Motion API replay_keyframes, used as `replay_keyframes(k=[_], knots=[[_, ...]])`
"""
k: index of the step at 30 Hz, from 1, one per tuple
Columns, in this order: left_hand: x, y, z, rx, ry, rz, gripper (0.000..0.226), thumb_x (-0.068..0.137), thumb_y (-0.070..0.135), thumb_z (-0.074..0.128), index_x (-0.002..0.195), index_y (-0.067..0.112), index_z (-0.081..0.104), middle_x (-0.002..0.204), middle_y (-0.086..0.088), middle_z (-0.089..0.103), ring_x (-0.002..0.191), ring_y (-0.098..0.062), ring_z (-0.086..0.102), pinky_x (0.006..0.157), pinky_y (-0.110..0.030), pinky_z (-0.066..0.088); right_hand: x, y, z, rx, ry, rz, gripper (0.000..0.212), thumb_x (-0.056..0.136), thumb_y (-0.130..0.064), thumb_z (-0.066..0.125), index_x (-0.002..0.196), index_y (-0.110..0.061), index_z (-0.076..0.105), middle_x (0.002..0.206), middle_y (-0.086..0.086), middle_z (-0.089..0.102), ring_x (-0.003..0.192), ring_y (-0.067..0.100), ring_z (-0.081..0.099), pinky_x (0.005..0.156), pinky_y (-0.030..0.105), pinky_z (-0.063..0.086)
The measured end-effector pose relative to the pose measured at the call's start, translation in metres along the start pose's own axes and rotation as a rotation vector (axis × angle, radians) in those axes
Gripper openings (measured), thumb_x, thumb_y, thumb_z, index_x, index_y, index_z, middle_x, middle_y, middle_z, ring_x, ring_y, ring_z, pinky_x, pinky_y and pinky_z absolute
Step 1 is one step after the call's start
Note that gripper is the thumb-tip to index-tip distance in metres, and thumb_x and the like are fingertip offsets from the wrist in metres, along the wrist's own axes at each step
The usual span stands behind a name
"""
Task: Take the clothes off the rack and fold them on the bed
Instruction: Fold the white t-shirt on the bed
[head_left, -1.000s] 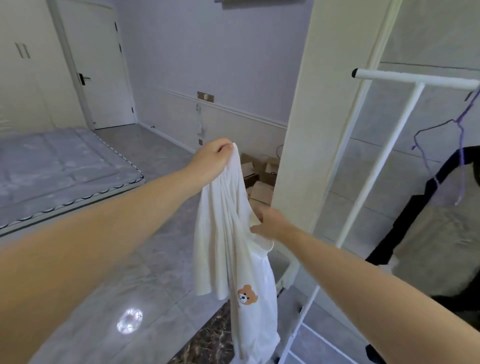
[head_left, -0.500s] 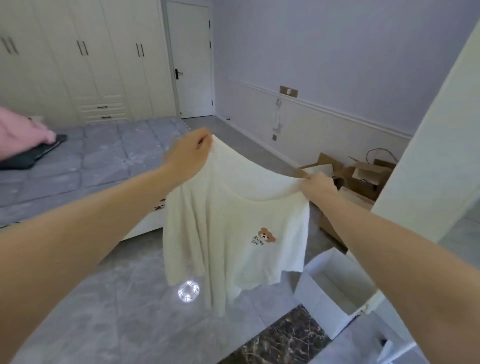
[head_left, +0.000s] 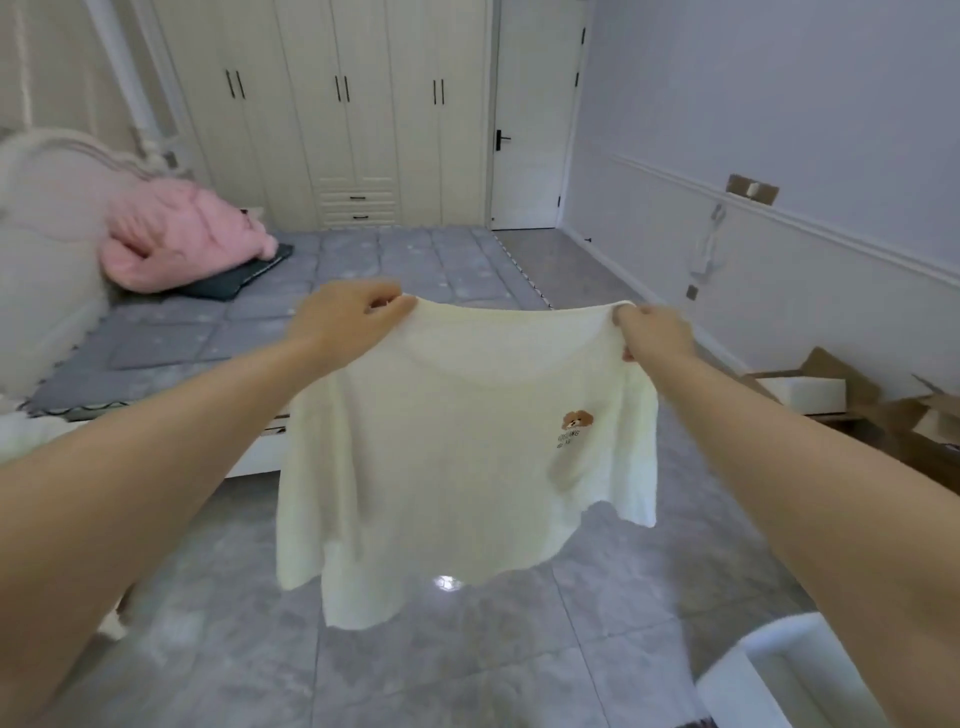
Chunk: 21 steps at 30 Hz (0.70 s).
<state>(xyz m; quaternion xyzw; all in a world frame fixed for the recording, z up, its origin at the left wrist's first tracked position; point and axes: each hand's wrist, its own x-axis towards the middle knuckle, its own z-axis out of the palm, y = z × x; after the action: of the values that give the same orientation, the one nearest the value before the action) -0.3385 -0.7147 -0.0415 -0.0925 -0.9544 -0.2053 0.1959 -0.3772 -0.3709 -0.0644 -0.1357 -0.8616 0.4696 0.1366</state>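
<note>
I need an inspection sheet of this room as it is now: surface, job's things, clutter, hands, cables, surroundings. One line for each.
Surface: bed with grey quilted cover, its near part bare; grey tile floor in front.
Job's things: cream T-shirt with bear print, held spread in the air over the floor, not on the bed; rack not in view.
Clutter: pink pillow on a dark cushion at the bed's head; cardboard boxes by the right wall; white box at lower right.
Hands: left hand and right hand each grip a shoulder of the shirt.
Cables: white cord hangs on the right wall.
Surroundings: wardrobe, shut door.
</note>
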Motion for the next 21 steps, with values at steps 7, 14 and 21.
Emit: replay_keyframes(k=[7,14,21], knots=[[0.067,-0.059,0.007,0.222,-0.163,0.045,0.055,0.078,0.06,0.023,0.088,0.017,0.055,0.082,0.002,0.063,0.084,-0.025,0.059,0.075,-0.04,0.049,0.111,-0.014,0.057,-0.055,-0.311,-0.126,0.033,0.076,-0.043,0.077,0.077,-0.012,0.065,0.076,0.003,0.06,0.077,0.019,0.059,0.063,0.03,0.038],[0.138,-0.095,0.024,0.227,-0.202,-0.019,0.018,0.078,0.034,0.04,0.082,0.018,0.048,0.083,0.004,0.057,0.083,-0.022,0.052,0.066,-0.037,0.04,0.21,-0.041,0.12,-0.065,-0.442,-0.185,0.029,0.089,-0.023,0.051,0.105,-0.007,0.069,0.113,0.017,0.067,0.092,0.025,0.063,0.083,0.036,0.048],[0.198,-0.169,0.053,0.266,-0.146,-0.109,0.015,0.083,0.03,0.055,0.072,0.025,0.047,0.073,0.007,0.052,0.078,-0.022,0.049,0.061,-0.034,0.037,0.269,-0.061,0.204,-0.32,-0.241,-0.436,0.026,0.085,-0.008,0.062,0.107,-0.007,0.075,0.11,0.019,0.065,0.109,0.035,0.057,0.091,0.03,0.039]])
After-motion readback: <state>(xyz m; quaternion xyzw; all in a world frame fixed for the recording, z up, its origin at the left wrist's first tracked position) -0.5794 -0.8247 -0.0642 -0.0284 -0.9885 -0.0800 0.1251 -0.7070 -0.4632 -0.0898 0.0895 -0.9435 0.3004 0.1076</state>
